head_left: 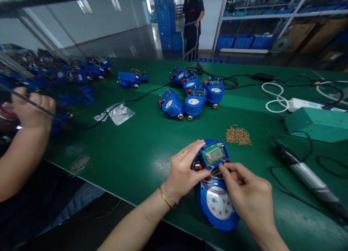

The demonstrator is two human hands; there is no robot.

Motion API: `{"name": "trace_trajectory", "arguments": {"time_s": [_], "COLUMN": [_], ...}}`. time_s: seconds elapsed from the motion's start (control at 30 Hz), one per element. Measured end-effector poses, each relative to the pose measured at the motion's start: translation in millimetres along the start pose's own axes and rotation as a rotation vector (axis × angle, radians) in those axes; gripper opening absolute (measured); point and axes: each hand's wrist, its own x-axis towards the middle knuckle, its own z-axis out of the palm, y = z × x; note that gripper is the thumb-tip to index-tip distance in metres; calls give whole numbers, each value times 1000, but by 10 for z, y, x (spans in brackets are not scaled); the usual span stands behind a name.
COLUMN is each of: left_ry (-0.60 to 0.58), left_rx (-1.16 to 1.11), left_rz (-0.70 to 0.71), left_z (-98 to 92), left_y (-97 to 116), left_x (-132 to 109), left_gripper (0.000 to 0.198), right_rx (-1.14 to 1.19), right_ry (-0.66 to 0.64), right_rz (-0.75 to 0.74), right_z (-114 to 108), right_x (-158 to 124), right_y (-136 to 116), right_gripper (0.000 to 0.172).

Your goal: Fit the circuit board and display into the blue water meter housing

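A blue meter with a round dial lies at the table's near edge. Its upper housing is open and shows a green board with a small display. My left hand grips the left side of that housing, thumb at its lower edge and fingers at the top. Thumb and forefinger of my right hand pinch thin coloured wires at the housing's lower right. The wire ends are hidden by my fingertips.
Small brass screws are piled behind the meter. An electric screwdriver and a green box are on the right. Several blue meters stand farther back, with a plastic bag to their left. Another person's hand is at the left.
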Motion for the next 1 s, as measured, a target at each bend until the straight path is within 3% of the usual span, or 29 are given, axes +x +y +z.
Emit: {"name": "trace_trajectory", "arguments": {"time_s": [0.13, 0.23, 0.33, 0.47, 0.57, 1.0], "left_ry": [-18, -82, -157, -209, -187, -62], "left_rx": [-217, -430, -576, -583, -526, -496], "left_rz": [-274, -365, -362, -395, -470, -459], "left_z": [37, 49, 60, 94, 112, 144], "left_y": [-26, -69, -90, -59, -18, 36], "left_x": [17, 46, 71, 98, 130, 104], "left_gripper": [58, 55, 56, 56, 63, 51], "right_rx": [66, 80, 43, -76, -111, -129], "right_ry": [5, 34, 52, 59, 44, -29], "right_rz": [15, 12, -41, -133, -177, -375], "right_z": [21, 37, 36, 32, 28, -3], "right_x": [6, 8, 6, -12, -23, -38], "right_y": [-13, -32, -46, -17, 13, 64], "right_gripper": [21, 21, 22, 25, 27, 19]}}
